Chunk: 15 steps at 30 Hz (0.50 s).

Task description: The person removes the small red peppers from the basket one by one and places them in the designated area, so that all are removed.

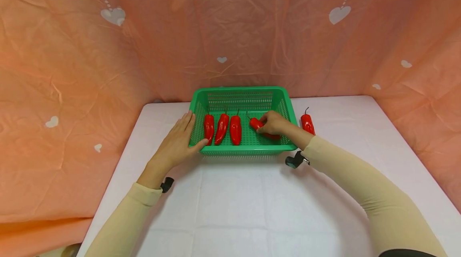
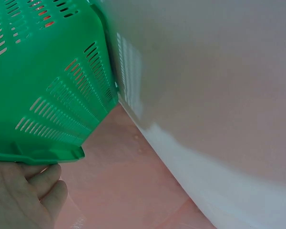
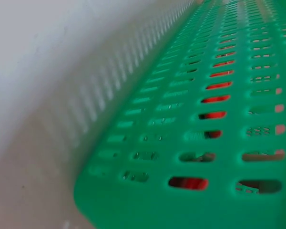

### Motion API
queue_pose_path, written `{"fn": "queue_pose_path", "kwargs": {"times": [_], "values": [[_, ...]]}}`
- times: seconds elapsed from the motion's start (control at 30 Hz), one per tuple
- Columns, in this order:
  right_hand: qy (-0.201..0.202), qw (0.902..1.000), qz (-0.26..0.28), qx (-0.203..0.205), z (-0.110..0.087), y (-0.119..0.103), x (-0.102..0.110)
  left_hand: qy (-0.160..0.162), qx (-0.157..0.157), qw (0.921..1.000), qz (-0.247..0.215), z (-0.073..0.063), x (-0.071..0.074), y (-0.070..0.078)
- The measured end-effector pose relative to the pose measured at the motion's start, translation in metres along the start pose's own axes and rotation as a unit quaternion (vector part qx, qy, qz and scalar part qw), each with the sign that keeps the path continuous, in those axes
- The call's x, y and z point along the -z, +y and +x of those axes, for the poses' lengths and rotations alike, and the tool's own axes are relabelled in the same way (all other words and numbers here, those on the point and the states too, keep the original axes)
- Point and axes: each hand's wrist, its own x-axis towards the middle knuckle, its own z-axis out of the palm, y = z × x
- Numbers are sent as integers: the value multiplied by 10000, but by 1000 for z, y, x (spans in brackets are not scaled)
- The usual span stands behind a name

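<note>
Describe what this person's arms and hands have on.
The left sleeve and right sleeve are long, plain and pale beige; the left ends in a banded cuff. The left hand and right hand wear no gloves. A small black device shows at each wrist: left device, right device.

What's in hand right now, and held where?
Right hand pinches a red pepper near its middle; left hand rests against the basket, fingers straight, not gripping.

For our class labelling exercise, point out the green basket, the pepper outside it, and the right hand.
Green basket [image 1: 248, 149]: head view, near rim.
Pepper outside it [image 1: 307, 123]: head view, body.
Right hand [image 1: 274, 123]: head view, back of hand.
</note>
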Motion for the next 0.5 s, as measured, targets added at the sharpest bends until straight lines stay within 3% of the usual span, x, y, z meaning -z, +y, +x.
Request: {"fn": "queue_pose_path", "kwargs": {"times": [0.23, 0.5], "values": [[1, 9999, 130, 27, 0, -1, 1, -18, 15, 10000, -9, 0, 0, 0], [230, 9962, 821, 187, -1, -2, 4, 0, 13, 10000, 10, 0, 0, 0]]}}
